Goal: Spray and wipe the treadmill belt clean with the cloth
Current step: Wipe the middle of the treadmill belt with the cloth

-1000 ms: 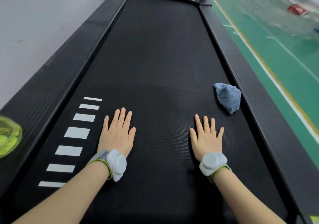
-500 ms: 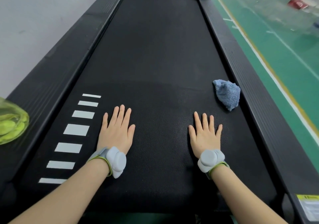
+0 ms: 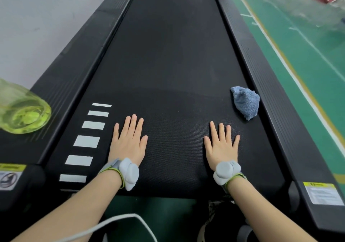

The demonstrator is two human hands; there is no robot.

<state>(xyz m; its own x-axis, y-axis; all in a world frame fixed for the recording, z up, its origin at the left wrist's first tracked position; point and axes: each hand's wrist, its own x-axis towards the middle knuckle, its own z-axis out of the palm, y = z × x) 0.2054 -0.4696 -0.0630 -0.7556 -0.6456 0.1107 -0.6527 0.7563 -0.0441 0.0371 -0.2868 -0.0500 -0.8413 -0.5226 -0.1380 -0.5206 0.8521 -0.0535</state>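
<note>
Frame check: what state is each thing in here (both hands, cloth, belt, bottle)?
left hand, flat on the belt, fingers straight, holding nothing.
right hand, flat on the belt, fingers straight, holding nothing.
cloth, crumpled on the belt beside the right rail, untouched.
treadmill belt, both palms pressing on its near end.
green bottle, on the left side rail, untouched.

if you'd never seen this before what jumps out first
The left hand and right hand lie flat, palm-down, on the near end of the black belt. A crumpled blue cloth lies at the belt's right edge, just beyond the right hand, untouched. A translucent green bottle sits on the left rail.
</note>
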